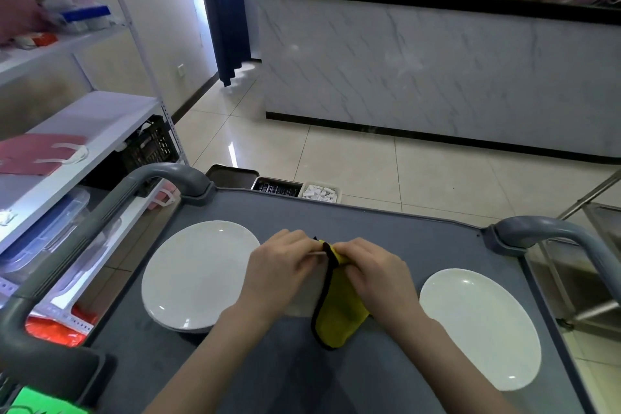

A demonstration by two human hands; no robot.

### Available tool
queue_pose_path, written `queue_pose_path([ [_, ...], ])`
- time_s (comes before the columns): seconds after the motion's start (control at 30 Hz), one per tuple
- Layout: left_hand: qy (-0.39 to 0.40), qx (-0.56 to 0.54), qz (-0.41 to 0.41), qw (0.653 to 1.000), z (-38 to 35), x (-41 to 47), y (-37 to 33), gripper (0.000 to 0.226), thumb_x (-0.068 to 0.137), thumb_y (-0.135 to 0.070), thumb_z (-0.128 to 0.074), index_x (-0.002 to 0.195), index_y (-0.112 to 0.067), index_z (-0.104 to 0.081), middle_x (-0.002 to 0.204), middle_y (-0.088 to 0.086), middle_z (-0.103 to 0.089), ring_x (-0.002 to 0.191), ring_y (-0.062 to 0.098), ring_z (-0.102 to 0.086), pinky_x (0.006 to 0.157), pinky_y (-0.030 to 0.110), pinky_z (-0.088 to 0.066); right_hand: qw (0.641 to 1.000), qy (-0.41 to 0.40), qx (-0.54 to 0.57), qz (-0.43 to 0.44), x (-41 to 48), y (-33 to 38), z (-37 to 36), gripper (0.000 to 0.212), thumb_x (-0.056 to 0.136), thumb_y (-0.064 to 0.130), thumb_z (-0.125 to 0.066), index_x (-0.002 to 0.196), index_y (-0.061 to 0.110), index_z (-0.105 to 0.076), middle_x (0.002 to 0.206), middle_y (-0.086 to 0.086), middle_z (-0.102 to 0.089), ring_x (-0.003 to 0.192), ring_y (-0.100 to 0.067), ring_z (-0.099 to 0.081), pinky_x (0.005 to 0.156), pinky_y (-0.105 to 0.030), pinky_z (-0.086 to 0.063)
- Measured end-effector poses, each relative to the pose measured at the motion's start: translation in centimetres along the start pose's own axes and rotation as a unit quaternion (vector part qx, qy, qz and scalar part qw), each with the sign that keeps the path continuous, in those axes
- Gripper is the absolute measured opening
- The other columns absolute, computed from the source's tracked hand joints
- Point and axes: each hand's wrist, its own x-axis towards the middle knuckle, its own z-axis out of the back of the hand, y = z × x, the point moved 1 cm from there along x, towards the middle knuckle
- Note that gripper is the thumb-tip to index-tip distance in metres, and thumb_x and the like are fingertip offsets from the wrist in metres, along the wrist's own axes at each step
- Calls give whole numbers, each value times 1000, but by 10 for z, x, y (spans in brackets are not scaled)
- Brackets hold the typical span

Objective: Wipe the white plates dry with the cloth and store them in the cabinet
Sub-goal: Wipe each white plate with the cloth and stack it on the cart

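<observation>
Both of my hands meet over the middle of the grey cart (386, 232). My left hand (285, 265) pinches the far rim of a white plate (304, 292), which is lifted and tilted so that only a strip of it shows between my wrists. My right hand (369, 269) is curled round the yellow cloth (339, 316), pressing it against the right part of that plate. The cloth's dark-edged tail hangs toward me.

A stack of white plates (195, 276), judging by the doubled rim at its near edge, lies to the left. A single plate (480, 329) lies flat to the right, well apart from my hands. Which of these are already dry I cannot tell. No cabinet can be picked out with certainty. An open shelf unit (100, 118) stands at the left.

Step in hand, as I judge it, is drying the held plate. To do it well, I would keep the left grip firm on the bare rim, since a wet glazed plate slips easily. I would sweep the cloth from centre to edge on both faces, turning the plate between passes so that no part under my fingers is missed. The plate should stay low over the cart in case the grip fails.
</observation>
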Motion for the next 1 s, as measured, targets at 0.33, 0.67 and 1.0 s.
queue_pose_path([
  [0.33,4,-123,157,980,8,-16,37,14,83,-7,-75,86,-21,-75,80,-15,-71,77,5,-60,70,24,-48,979,-75,173,-76,-12,-25,9,41,79,-9,-62,103,23,-70,96,15,-68,92,-4,-61,79,-25,-48],
  [0.67,24,-29,33,999,-2,-2,9,9,83,-17,-76,92,-19,-75,88,-7,-74,80,16,-67,69,28,-49,996,-33,74,-28,-12,-5,-2,38,84,-2,-58,112,22,-69,105,9,-69,99,-14,-63,78,-34,-51],
  [1.0,-12,-85,84,993,8,-9,19,9,82,-10,-75,84,-18,-75,79,-11,-70,72,3,-61,67,23,-47,994,-41,93,-35,-6,-10,9,38,80,-1,-61,107,23,-71,100,11,-70,95,-12,-64,78,-32,-51],
])
